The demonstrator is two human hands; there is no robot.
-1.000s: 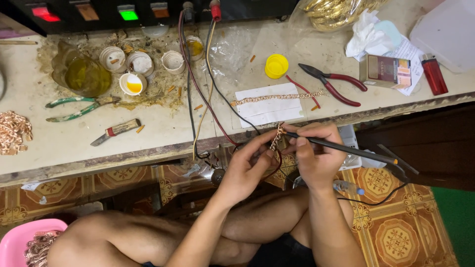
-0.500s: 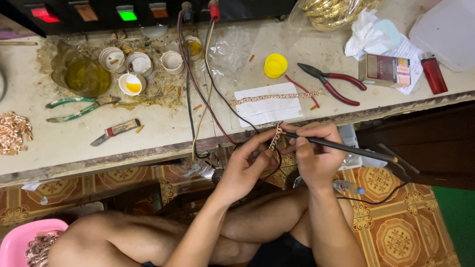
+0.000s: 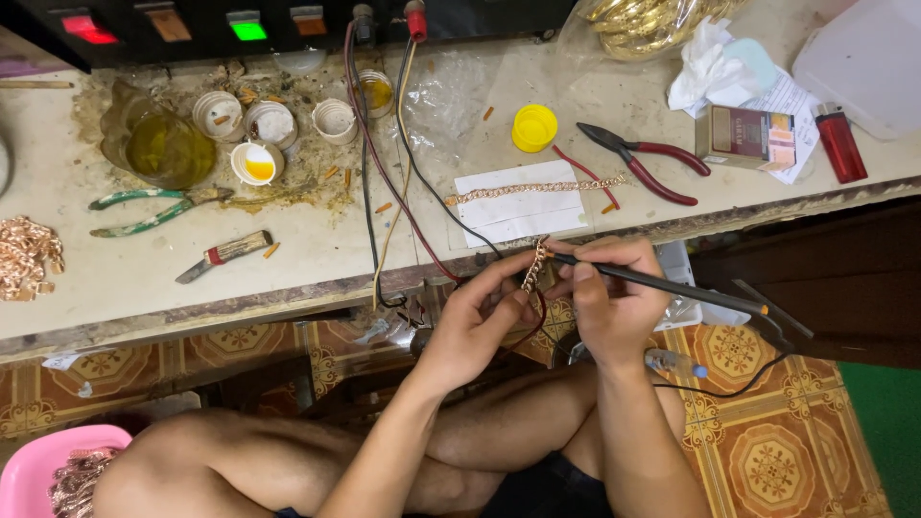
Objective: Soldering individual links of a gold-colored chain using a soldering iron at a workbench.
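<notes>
My left hand (image 3: 477,317) pinches a short length of gold-coloured chain (image 3: 533,266) just below the front edge of the workbench (image 3: 144,288). My right hand (image 3: 609,297) grips a thin black pen-like soldering tool (image 3: 672,286), its tip touching the chain near the top. A dark cable runs from the tool down past my right wrist. Another chain (image 3: 532,189) lies stretched across a white paper sheet (image 3: 518,213) on the bench just above my hands.
Red-handled pliers (image 3: 648,163), a yellow cap (image 3: 533,128), a small box (image 3: 746,137), a red lighter (image 3: 839,142), green-handled pliers (image 3: 144,211), a small knife (image 3: 225,255), little cups (image 3: 257,161) and a jar of yellow liquid (image 3: 163,146) lie on the bench. Red and black leads (image 3: 384,173) hang over its edge. A pink basin (image 3: 38,470) stands lower left.
</notes>
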